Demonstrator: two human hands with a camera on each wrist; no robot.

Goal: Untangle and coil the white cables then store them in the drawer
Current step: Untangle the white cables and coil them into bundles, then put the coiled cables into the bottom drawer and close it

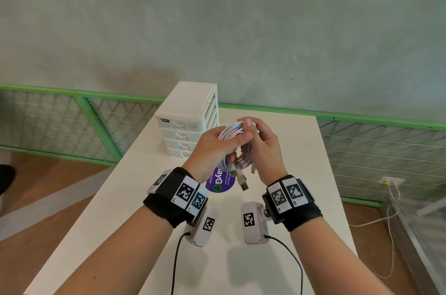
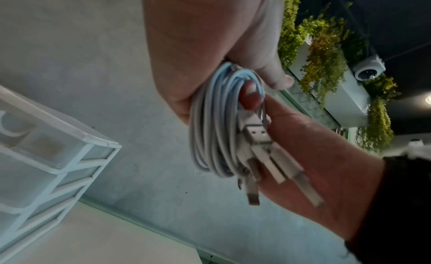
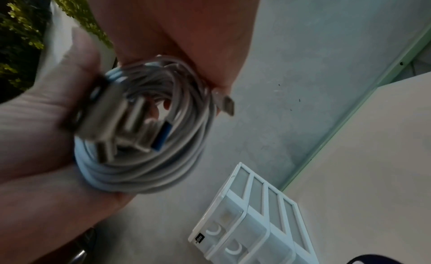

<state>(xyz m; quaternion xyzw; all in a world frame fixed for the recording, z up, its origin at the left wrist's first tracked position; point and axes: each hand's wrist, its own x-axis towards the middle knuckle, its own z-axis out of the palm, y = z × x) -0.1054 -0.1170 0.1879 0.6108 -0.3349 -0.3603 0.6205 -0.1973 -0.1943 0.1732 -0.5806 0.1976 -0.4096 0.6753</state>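
Observation:
A coil of white cables is held in the air above the white table, in front of the drawer unit. My left hand grips the coil's left side, with its thumb across the loops. My right hand pinches the top of the coil from the right. Several USB plugs hang loose below the hands. In the left wrist view the coil sits in my left palm and the plugs lie against my right hand. The right wrist view shows the coil blurred.
The white drawer unit stands at the table's far left edge with all its visible drawers shut. A round purple sticker lies on the table beneath the hands. Green mesh fencing runs behind; a socket and cord are on the right.

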